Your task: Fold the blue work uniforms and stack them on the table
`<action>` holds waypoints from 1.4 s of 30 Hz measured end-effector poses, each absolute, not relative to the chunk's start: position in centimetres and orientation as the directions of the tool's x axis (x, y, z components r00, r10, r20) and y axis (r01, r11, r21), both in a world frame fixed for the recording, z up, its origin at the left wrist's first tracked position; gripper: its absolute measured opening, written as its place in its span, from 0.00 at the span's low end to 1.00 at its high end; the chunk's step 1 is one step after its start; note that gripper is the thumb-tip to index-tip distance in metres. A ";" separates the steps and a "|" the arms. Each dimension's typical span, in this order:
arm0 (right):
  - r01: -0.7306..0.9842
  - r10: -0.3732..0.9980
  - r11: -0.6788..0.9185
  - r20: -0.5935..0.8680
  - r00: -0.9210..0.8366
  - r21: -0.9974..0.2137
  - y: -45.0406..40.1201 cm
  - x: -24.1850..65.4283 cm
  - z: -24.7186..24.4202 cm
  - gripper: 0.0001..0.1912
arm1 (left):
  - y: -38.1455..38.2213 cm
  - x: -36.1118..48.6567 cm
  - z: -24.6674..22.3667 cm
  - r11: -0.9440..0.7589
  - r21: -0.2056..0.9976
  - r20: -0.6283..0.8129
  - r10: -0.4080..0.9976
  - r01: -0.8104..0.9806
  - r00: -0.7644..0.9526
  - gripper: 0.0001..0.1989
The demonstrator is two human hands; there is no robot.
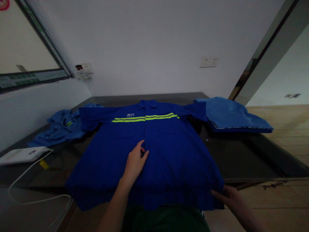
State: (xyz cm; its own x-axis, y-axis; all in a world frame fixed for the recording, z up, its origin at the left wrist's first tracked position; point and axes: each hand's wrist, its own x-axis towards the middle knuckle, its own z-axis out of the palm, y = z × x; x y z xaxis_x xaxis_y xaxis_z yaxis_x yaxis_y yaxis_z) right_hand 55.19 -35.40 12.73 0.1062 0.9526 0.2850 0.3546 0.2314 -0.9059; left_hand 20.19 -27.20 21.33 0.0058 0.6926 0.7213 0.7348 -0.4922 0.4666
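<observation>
A royal-blue short-sleeved work shirt [169,151] lies spread front up, its collar toward the wall. Yellow-green reflective stripes cross the chest, and a small white print sits above them. The lower part of the shirt hangs over the table's near edge. My left hand [135,161] rests at the middle of the shirt, near the front placket, with thumb and forefinger apart and the other fingers curled. At the lower right corner of the hem, my right hand [228,196] grips the cloth, thumb on top and the other fingers partly hidden.
Folded blue clothes [231,112] are stacked on the dark table [231,158] at the right. A crumpled lighter-blue garment [61,127] lies left. Near it is a white device [23,154] with a cable [26,172] hanging over the edge. A wall stands behind.
</observation>
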 end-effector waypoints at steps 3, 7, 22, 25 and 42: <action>0.351 0.950 0.219 0.281 0.136 -0.910 -35.7 54.8 12.8 0.29 | -26.9 20.5 21.9 -0.449 0.466 0.718 0.696 0.762 -0.030 0.25; 0.378 0.951 0.214 0.281 0.131 -0.901 -35.5 54.7 12.8 0.29 | -26.5 20.7 22.4 -0.460 0.494 0.690 0.724 0.738 -0.011 0.24; 0.648 0.929 0.198 0.351 0.116 -0.735 -35.7 58.2 13.5 0.30 | -27.5 19.9 22.7 -0.390 0.330 0.699 0.713 0.860 0.055 0.19; 0.810 0.888 0.136 0.432 0.155 -0.570 -36.0 59.4 19.0 0.30 | -28.1 19.3 24.4 -0.323 0.216 0.648 0.754 0.921 0.113 0.19; 0.967 0.679 -0.184 0.688 0.255 -0.177 -15.0 51.0 34.3 0.19 | -15.8 23.5 30.4 -0.290 0.023 0.658 0.725 0.957 0.204 0.26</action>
